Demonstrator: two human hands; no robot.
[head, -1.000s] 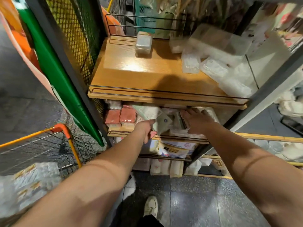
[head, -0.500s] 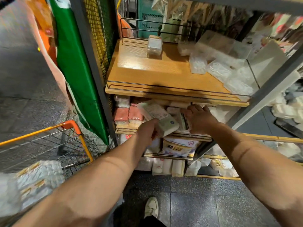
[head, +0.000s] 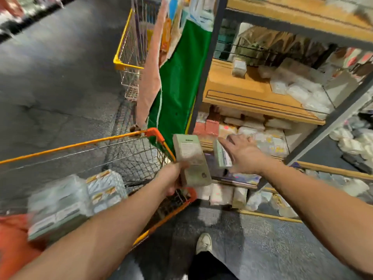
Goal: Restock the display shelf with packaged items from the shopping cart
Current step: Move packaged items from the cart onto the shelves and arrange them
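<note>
Head view: display shelf [head: 256, 99] as landmark
Left hand [head: 173, 178]: fingers curled round a pale green pack [head: 190, 158], held upright in front of the shelf's lower tier, above the cart's orange corner
Right hand [head: 243, 153]: fingers spread straight, palm against a second pack [head: 221, 156] at the lower tier's edge
Shopping cart [head: 155, 136]: left of the shelf, wrapped packs [head: 80, 199] inside
</note>
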